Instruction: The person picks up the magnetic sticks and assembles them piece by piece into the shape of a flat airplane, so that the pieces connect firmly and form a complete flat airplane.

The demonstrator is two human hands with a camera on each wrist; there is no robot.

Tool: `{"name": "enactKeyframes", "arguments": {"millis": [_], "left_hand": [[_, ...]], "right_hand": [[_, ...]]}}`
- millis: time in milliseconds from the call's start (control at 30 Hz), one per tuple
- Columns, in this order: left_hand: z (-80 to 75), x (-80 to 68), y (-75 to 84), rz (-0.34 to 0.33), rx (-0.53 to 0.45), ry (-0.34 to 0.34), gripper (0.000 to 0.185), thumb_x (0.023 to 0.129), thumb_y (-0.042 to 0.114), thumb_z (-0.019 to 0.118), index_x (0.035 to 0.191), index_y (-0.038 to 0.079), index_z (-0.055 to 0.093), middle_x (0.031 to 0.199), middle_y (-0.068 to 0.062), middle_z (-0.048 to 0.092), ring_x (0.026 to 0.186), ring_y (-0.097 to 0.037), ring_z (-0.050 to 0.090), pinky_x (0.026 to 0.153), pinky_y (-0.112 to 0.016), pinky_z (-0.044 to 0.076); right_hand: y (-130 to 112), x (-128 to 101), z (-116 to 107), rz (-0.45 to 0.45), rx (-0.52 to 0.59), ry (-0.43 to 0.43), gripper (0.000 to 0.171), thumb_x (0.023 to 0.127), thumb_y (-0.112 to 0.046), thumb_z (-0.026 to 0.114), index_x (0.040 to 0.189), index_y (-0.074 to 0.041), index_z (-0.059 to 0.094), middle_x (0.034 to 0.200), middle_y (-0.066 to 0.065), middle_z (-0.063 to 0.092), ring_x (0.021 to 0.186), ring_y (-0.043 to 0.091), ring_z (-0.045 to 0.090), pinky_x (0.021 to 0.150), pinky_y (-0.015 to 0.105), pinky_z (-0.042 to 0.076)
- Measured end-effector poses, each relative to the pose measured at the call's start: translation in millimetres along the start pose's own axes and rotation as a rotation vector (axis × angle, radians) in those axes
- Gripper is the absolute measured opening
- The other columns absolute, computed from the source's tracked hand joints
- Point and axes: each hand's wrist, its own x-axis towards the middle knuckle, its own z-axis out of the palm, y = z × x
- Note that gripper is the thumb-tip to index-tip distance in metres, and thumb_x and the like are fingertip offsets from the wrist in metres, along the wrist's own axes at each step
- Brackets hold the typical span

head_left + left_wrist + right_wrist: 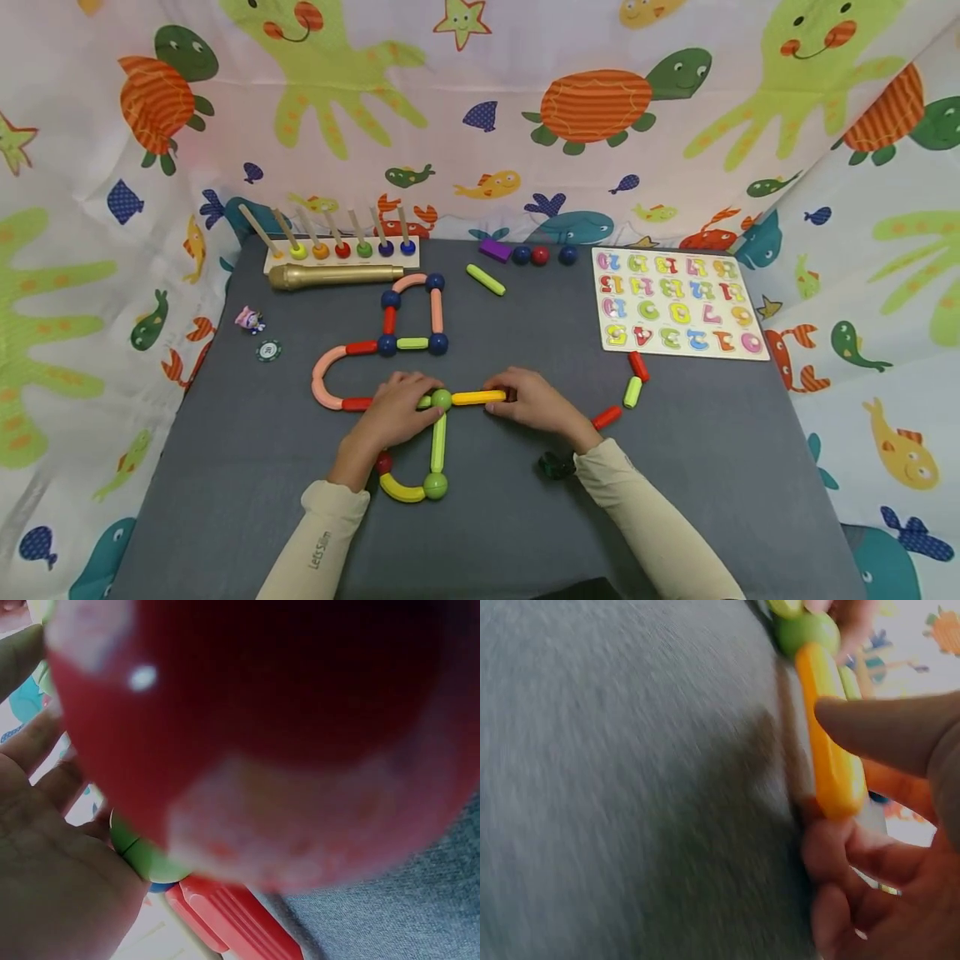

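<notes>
My right hand (536, 402) pinches the right end of a yellow-orange magnetic rod (476, 397). The rod's left end meets a green ball (442, 400), which the fingertips of my left hand (397, 408) hold. From that ball a light green rod (438, 446) runs down to another green ball (435, 486), joined by a yellow curved rod (401, 492) to a red ball (384, 462). The red ball (247, 765) fills much of the left wrist view. In the right wrist view, thumb and fingers flank the yellow-orange rod (831, 750).
Dark blue balls and rods form a loop (390, 321) above my left hand. A number board (682, 347), loose red rods (638, 367), a gold microphone (337, 277) and a peg stand (408, 260) lie around. A dark green object (555, 467) sits by my right wrist.
</notes>
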Motion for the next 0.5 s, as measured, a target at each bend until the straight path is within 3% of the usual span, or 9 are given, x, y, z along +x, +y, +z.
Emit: {"name": "enactKeyframes", "arguments": {"millis": [200,400,500], "left_hand": [[0.8,0.1,2.4,-0.016,0.031,0.022,0.039,0.104,0.032,0.072,0.139,0.014,0.07,0.137,-0.008,0.066,0.131,-0.039,0.049,0.106,-0.061,0.039],[1.7,0.0,2.2,0.005,0.059,0.031,0.038,0.104,0.034,0.073,0.137,0.017,0.072,0.136,-0.007,0.066,0.127,-0.038,0.05,0.102,-0.059,0.041],[2.0,0.2,1.2,0.009,0.061,0.024,0.038,0.104,0.033,0.073,0.137,0.016,0.071,0.136,-0.008,0.066,0.128,-0.038,0.05,0.103,-0.059,0.041]], "right_hand": [[-3,5,6,-0.055,-0.075,0.01,0.012,0.103,-0.017,0.074,0.109,-0.009,0.081,0.096,-0.002,0.07,0.079,0.011,0.059,0.076,0.034,0.053],[0,6,-5,0.01,0.074,-0.051,0.021,0.109,-0.019,0.065,0.107,-0.005,0.08,0.091,-0.001,0.071,0.074,0.011,0.058,0.073,0.031,0.051],[6,5,-15,0.085,0.175,-0.003,0.026,0.112,-0.018,0.06,0.108,0.001,0.078,0.086,0.004,0.068,0.071,0.015,0.055,0.069,0.031,0.047]]}}
